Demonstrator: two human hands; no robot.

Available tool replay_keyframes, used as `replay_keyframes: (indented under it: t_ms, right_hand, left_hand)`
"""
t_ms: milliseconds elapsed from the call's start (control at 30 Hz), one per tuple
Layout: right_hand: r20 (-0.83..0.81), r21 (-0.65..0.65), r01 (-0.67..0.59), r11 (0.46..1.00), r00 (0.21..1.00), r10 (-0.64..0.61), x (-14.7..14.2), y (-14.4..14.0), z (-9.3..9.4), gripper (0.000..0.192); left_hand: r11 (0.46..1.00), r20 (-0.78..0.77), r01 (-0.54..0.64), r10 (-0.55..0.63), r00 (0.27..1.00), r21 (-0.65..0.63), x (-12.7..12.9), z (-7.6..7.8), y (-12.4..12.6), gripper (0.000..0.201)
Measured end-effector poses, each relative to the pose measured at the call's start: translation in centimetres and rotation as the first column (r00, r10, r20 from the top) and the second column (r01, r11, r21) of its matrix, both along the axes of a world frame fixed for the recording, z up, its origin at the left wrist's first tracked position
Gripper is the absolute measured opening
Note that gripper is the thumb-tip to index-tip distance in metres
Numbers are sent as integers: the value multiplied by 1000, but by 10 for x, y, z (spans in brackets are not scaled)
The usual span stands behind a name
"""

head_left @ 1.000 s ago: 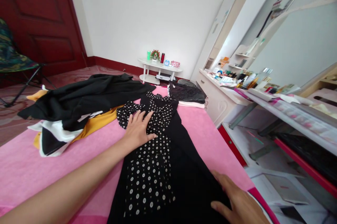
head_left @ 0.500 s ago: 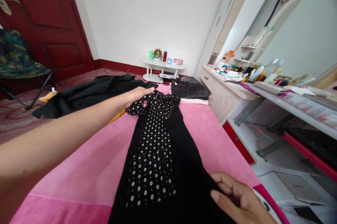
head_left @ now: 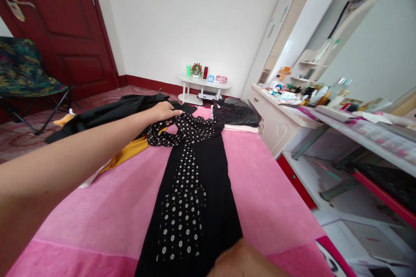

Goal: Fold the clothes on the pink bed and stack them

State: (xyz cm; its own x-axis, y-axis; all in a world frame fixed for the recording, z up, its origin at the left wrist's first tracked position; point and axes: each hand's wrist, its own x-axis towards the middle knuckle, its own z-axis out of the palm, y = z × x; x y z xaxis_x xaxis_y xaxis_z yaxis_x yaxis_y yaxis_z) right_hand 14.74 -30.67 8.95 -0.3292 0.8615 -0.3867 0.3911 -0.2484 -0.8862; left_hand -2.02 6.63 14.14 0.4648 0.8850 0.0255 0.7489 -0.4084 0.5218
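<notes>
Starting at the left, we see our left hand point(head_left: 164, 111) stretched far out over the bed point(head_left: 97, 207), fingers curled down onto the top corner of the dress point(head_left: 195, 181), where a dotted sleeve meets the shoulder; it looks pinched shut on that cloth, though the fingertips are partly hidden. Just left of it lies a heap of clothes point(head_left: 107, 116): we count one large black garment on top and one mustard-yellow piece under it, with a scrap of white showing at the edge.

The dress lies lengthwise down the middle of the pink bed, black at both sides with one white-dotted panel running down its centre. We judge it light, thin and limp, with no stiffness of its own, so it will sag and slide wherever it is not held. The shoulders and the hem corners look like the best places to take hold, since a grip mid-panel would only bunch it.

Beyond its top, right of centre, sits one folded stack point(head_left: 235, 116), dark over pale pink.

At the bottom edge our right hand point(head_left: 243, 262) rests on the hem; only its back shows, so we cannot tell whether it grips.
</notes>
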Motion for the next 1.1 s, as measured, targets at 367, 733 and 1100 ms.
replay_keyframes:
  t_ms: [367, 733, 1100]
  right_hand:
    - [598, 642, -114, 758, 694, -401, 34, 148, -63, 59]
    - [636, 638, -149, 756, 655, -407, 39, 145, -69, 57]
    - [605, 653, -114, 748, 672, -427, 38, 148, -70, 55]
  left_hand:
    - [884, -140, 260, -222, 965, 389, 73, -37, -36, 32]
    - [979, 96, 107, -125, 988, 171, 194, -99, 9, 43]
    - [968, -45, -170, 181, 982, 186, 180, -119, 33, 26]
